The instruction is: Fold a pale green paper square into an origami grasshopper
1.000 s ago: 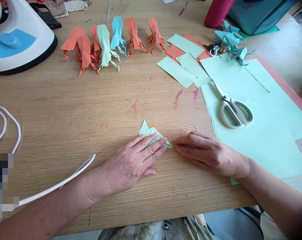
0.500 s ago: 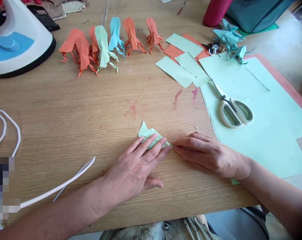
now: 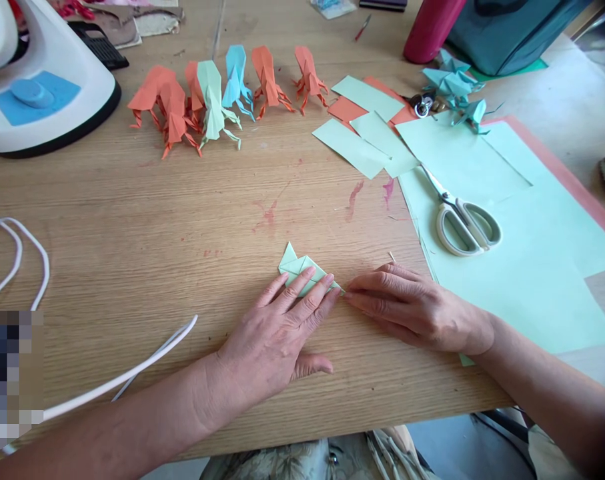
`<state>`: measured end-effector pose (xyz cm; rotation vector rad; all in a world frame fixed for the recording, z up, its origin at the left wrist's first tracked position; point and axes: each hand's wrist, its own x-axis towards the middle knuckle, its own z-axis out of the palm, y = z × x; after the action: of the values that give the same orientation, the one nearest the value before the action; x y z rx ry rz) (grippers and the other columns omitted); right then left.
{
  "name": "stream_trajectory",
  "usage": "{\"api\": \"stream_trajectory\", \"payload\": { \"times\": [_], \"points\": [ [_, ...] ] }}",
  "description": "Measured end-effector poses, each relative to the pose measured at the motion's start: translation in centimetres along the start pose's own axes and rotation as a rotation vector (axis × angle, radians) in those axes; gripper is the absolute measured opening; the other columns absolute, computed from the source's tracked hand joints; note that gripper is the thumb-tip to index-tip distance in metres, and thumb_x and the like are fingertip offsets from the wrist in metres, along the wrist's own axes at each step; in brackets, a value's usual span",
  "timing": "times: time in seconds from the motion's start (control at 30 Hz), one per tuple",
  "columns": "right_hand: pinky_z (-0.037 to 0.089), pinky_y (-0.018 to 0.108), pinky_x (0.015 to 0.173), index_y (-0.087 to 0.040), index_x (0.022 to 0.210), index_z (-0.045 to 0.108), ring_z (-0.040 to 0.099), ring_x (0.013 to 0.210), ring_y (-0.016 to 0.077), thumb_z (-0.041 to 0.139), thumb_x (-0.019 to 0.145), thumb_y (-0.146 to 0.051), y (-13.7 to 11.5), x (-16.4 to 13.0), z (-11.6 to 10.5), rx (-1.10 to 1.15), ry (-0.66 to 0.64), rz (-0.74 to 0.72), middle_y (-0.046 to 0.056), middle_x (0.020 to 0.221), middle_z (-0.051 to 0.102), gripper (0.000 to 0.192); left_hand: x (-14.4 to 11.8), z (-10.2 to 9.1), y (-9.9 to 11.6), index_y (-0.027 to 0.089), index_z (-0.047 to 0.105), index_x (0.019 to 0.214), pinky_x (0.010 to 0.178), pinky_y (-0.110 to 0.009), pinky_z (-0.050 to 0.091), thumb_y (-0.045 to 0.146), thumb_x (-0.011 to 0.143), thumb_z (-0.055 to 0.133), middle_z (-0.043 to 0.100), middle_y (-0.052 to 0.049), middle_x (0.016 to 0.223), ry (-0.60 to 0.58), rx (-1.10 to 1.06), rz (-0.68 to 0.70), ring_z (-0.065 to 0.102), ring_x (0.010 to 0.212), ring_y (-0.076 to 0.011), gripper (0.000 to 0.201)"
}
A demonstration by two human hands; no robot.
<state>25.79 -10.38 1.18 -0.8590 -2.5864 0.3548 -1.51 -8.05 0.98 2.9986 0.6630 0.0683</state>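
Note:
A small folded piece of pale green paper [image 3: 302,267] lies on the wooden table, its pointed upper end showing past my fingers. My left hand [image 3: 282,330] rests flat over its lower part, fingers stretched out and thumb apart, pressing it to the wood. At the paper's narrow right tip, the fingers of my right hand [image 3: 417,303] are pinched together on it. The fingertips hide exactly how the tip is held.
Orange, green and blue origami figures [image 3: 235,77] stand along the back. Scissors [image 3: 465,213] lie on green paper sheets [image 3: 537,267] at right, near cut strips [image 3: 352,147]. A white appliance [image 3: 47,73] stands back left; a white cable [image 3: 127,370] crosses at left.
The view has shifted slightly, so the back of the table shows a bit more. Both hands and the folded paper keep nearly the same pose.

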Motion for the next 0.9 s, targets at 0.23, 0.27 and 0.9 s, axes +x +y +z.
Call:
{"api": "stream_trajectory", "payload": {
  "times": [0.23, 0.27, 0.9],
  "points": [
    [0.052, 0.042, 0.079, -0.002, 0.129, 0.058, 0.058, 0.096, 0.0265, 0.051, 0.097, -0.009, -0.24, 0.09, -0.05, -0.097, -0.045, -0.061, 0.021, 0.124, 0.064, 0.034, -0.44, 0.27, 0.00, 0.010, 0.030, 0.156, 0.121, -0.044, 0.017, 0.071, 0.096, 0.030, 0.027, -0.009, 0.165, -0.047, 0.004, -0.013, 0.021, 0.152, -0.0297, 0.085],
    [0.052, 0.042, 0.078, -0.002, 0.127, 0.059, 0.057, 0.095, 0.0265, 0.051, 0.096, -0.009, -0.28, 0.13, -0.03, -0.104, -0.041, -0.065, 0.022, 0.124, 0.064, 0.033, -0.46, 0.30, -0.02, 0.010, 0.029, 0.156, 0.122, -0.044, 0.016, 0.071, 0.096, 0.030, 0.025, -0.009, 0.165, -0.051, 0.002, -0.015, 0.020, 0.152, -0.0293, 0.085],
    [0.051, 0.041, 0.078, -0.008, 0.126, 0.062, 0.058, 0.091, 0.0237, 0.050, 0.097, -0.011, -1.02, 0.46, 0.50, -0.179, -0.077, 0.026, 0.017, 0.127, 0.064, 0.031, -0.40, 0.52, 0.06, 0.008, 0.029, 0.156, 0.121, -0.044, 0.012, 0.074, 0.092, 0.034, 0.024, -0.015, 0.165, -0.029, 0.008, -0.028, 0.019, 0.153, -0.0314, 0.092]
  ]
}}
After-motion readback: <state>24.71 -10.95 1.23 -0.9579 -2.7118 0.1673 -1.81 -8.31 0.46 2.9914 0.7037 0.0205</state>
